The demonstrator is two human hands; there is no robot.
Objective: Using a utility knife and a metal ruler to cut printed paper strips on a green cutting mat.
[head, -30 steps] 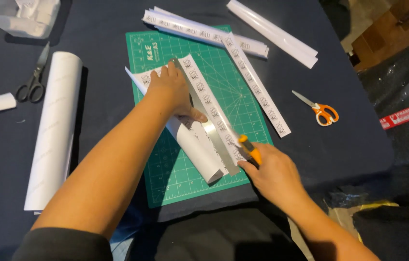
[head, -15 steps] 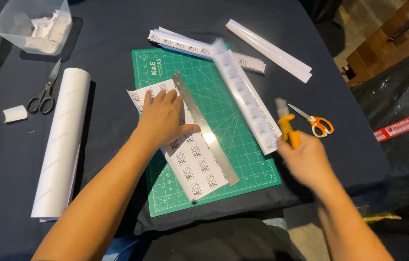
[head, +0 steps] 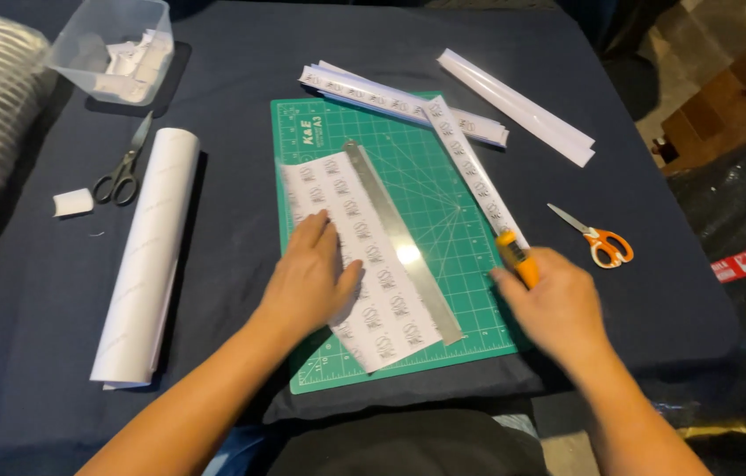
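Observation:
A green cutting mat (head: 443, 189) lies on the dark table. On it rests a white printed sheet (head: 364, 256), and my left hand (head: 309, 280) presses flat on the sheet's lower left part. A steel ruler (head: 401, 238) lies diagonally along the sheet's right edge. My right hand (head: 554, 304) sits at the mat's right edge, gripping an orange utility knife (head: 516, 256). A cut printed strip (head: 474, 172) lies on the mat just above that hand.
More cut strips (head: 391, 97) and folded white paper (head: 518, 106) lie at the back. Orange-handled scissors (head: 598, 238) lie right of the mat. A paper roll (head: 148, 251), black scissors (head: 122, 172), a small white scrap (head: 73, 203) and a clear tub (head: 117, 48) stand left.
My right hand drew the knife off the ruler, lifted a cut strip away and came down at the mat's right edge. The sheet unrolled flat under my left hand.

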